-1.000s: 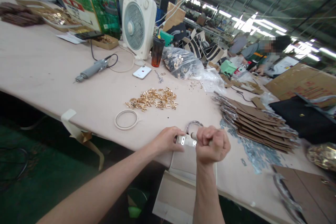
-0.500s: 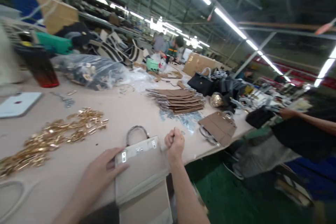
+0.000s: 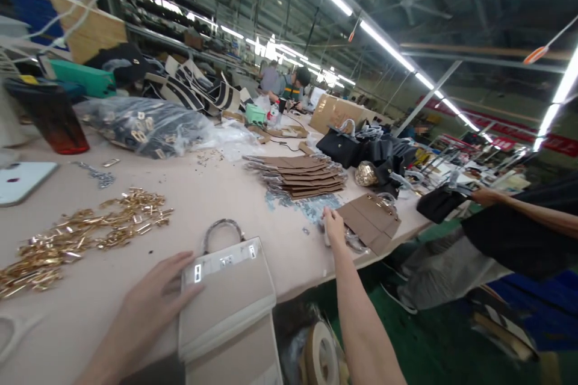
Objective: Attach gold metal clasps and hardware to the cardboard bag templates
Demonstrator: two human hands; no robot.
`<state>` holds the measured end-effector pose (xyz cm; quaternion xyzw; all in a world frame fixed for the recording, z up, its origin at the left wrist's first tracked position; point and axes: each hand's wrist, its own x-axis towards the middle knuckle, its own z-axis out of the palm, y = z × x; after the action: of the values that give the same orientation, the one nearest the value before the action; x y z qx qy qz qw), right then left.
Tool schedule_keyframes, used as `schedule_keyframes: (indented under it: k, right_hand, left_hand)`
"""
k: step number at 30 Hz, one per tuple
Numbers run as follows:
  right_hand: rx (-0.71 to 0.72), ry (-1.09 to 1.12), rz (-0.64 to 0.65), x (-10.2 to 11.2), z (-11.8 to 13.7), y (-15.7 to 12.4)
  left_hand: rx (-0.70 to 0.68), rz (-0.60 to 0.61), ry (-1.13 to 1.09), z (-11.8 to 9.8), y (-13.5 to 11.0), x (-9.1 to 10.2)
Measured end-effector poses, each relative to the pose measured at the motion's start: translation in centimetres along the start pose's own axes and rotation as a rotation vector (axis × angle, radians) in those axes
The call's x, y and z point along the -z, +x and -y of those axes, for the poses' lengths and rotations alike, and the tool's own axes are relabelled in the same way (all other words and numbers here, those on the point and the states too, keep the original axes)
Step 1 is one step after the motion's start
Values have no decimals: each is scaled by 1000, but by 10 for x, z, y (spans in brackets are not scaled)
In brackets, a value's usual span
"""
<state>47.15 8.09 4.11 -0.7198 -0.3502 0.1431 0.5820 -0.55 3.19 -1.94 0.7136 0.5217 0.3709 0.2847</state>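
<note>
A beige handbag (image 3: pixel 230 289) with a dark wrapped handle and metal fittings along its top edge lies at the table's front. My left hand (image 3: pixel 165 289) grips its left edge, thumb over the front panel and fingers at the upper corner. Out to the right, my right hand (image 3: pixel 335 230) is closed beside a brown handbag (image 3: pixel 372 221) with plastic-wrapped handles. Whatever those fingers hold, if anything, is hidden. Behind that hand is a stack of brown bag pieces (image 3: pixel 302 175), with bluish film scraps (image 3: pixel 316 207) in front of it.
Gold metal fittings (image 3: pixel 97 225) are heaped at left, near a silver chain (image 3: pixel 97 175), a phone (image 3: pixel 24 181) and a dark cup (image 3: pixel 56 117). Black bags (image 3: pixel 341 145) stand at the back right. A tape roll (image 3: pixel 321 352) sits below the table edge. A co-worker's arm (image 3: pixel 519 204) reaches in from the right.
My right hand has moved right, from beside the beige handbag to the brown handbag. My left hand keeps its hold on the beige handbag. The view has shifted slightly.
</note>
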Motion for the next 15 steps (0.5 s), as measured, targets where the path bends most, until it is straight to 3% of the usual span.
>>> schedule_keyframes:
  k: [5,8,12,15]
  right_hand:
    - [136,-5,-123,3,10,-17]
    - [109,166,-167,12,20,-44]
    - [-67,625,-115,18,38,-112]
    - [-164,679,59,11,47,-179]
  left_hand:
    - [-148,-86,133,-6,-2,7]
    - [-213,-167,153,-14,-5,12]
    - [-258,-335,116,-22,-14,15]
    - [-151,-436,51,-23,-34,15]
